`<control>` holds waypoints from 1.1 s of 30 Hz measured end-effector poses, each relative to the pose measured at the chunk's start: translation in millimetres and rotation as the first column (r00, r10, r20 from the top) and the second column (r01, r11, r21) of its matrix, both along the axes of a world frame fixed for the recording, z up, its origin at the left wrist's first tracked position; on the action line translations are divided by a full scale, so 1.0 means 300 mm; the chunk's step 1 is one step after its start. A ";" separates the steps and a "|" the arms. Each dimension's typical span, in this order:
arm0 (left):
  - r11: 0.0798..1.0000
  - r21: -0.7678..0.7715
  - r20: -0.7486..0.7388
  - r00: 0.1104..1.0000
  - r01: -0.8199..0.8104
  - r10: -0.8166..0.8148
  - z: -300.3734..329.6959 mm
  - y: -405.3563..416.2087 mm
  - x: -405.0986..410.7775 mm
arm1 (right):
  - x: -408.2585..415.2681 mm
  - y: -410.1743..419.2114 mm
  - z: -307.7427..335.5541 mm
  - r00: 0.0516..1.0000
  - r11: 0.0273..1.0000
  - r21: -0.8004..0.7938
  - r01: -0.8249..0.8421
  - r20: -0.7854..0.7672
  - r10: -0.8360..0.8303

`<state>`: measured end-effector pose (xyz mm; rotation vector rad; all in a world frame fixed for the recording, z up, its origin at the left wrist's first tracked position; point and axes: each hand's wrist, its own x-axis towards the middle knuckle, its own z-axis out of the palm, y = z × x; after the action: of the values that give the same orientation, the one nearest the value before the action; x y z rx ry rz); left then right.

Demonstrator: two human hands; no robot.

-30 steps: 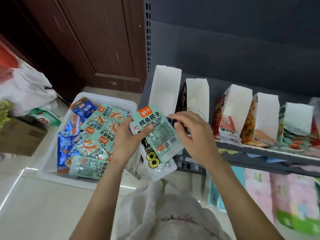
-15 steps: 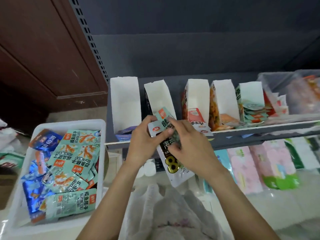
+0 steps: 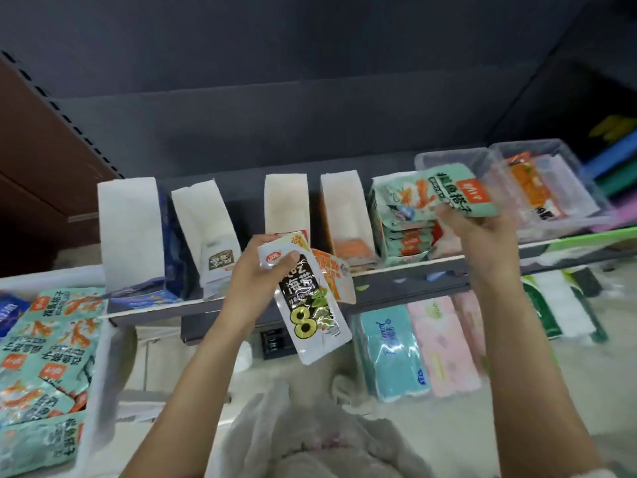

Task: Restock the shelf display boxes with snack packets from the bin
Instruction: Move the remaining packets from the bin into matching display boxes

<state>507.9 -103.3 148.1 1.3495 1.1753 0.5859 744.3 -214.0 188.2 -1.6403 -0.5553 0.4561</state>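
Above the green display box [image 3: 401,215] on the shelf [image 3: 396,281], a mint-green snack packet [image 3: 460,189] is pinched in the right hand [image 3: 482,232]. The left hand [image 3: 256,270] grips a black-and-white packet [image 3: 310,305] with an orange one [image 3: 336,274] behind it (both in front of the shelf edge). Far left, the white bin [image 3: 98,367] holds more mint-green packets [image 3: 51,339].

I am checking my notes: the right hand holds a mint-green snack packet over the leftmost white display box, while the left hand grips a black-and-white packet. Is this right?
Not quite. In the head view the right hand holds the mint-green snack packet over the mint-green display box near the right end of the row, not the leftmost one. The left hand does grip the black-and-white packet.
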 end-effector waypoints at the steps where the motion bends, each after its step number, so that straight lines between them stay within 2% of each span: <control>1: 0.998 -0.047 0.025 0.999 -0.034 0.035 -0.001 -0.014 0.031 | 0.054 0.000 0.002 1.000 1.000 0.027 -0.009 -0.028 0.010; 4: 0.981 -0.159 0.091 0.988 -0.109 0.124 0.015 -0.052 0.124 | 0.197 0.009 -0.029 0.998 0.997 -0.061 -0.043 0.044 0.046; 6: 0.976 -0.177 0.118 0.982 -0.125 0.147 0.030 -0.069 0.182 | 0.279 0.029 -0.081 0.977 0.980 -0.176 -0.097 0.172 0.128; 8: 0.978 -0.167 0.133 0.980 -0.126 0.149 0.039 -0.083 0.228 | 0.335 0.059 -0.137 0.914 0.938 -0.309 -0.156 0.315 0.255; 10: 0.981 -0.145 0.134 0.980 -0.127 0.147 0.040 -0.097 0.262 | 0.358 0.082 -0.169 0.792 0.892 -0.408 -0.192 0.472 0.387; 12: 0.982 -0.134 0.135 0.979 -0.136 0.154 0.038 -0.110 0.286 | 0.371 0.093 -0.197 0.585 0.864 -0.459 -0.206 0.650 0.485; 14: 0.980 -0.134 0.148 0.975 -0.145 0.164 0.034 -0.118 0.302 | 0.377 0.092 -0.216 0.433 0.838 -0.520 -0.164 0.726 0.535; 17: 0.982 -0.126 0.170 0.972 -0.143 0.163 0.031 -0.125 0.318 | 0.367 0.079 -0.230 0.374 0.821 -0.550 -0.151 0.737 0.563; 19: 0.978 -0.132 0.179 0.966 -0.163 0.185 0.029 -0.125 0.327 | 0.341 0.057 -0.214 0.414 0.854 -0.475 -0.211 0.748 0.518; 20: 0.975 -0.135 0.189 0.961 -0.176 0.199 0.030 -0.124 0.332 | 0.318 0.039 -0.192 0.513 0.879 -0.407 -0.248 0.715 0.475; 22: 0.971 -0.144 0.233 0.947 -0.190 0.220 0.036 -0.121 0.344 | 0.255 0.002 -0.146 0.767 0.901 -0.299 -0.315 0.478 0.427; 23: 0.970 -0.150 0.263 0.938 -0.192 0.226 0.039 -0.121 0.351 | 0.215 -0.009 -0.123 0.840 0.876 -0.317 -0.365 0.293 0.456; 25: 0.969 -0.150 0.331 0.914 -0.194 0.234 0.046 -0.124 0.362 | 0.157 -0.022 -0.121 0.855 0.807 -0.299 -0.510 -0.074 0.513; 26: 0.972 -0.131 0.354 0.907 -0.194 0.228 0.049 -0.125 0.366 | 0.140 -0.019 -0.128 0.836 0.811 -0.217 -0.543 -0.222 0.501; 27: 0.976 -0.096 0.359 0.908 -0.193 0.215 0.050 -0.127 0.369 | 0.130 -0.013 -0.125 0.810 0.833 -0.120 -0.541 -0.341 0.477; 28: 0.979 -0.058 0.354 0.913 -0.196 0.204 0.050 -0.126 0.370 | 0.128 -0.006 -0.120 0.803 0.856 -0.050 -0.514 -0.379 0.460; 29: 0.977 -0.022 0.342 0.917 -0.211 0.206 0.049 -0.125 0.365 | 0.131 0.000 -0.110 0.830 0.874 -0.027 -0.486 -0.327 0.452; 31: 0.953 0.019 0.309 0.908 -0.303 0.282 0.043 -0.110 0.335 | 0.147 0.007 -0.098 0.905 0.903 -0.065 -0.425 -0.046 0.422; 33: 0.914 0.006 0.295 0.873 -0.407 0.387 0.037 -0.086 0.280 | 0.166 0.017 -0.089 0.906 0.936 -0.097 -0.338 0.237 0.351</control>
<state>592.0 -129.2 159.2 1.0328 1.2027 1.0919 794.3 -208.9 161.4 -1.6670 -1.0428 0.5275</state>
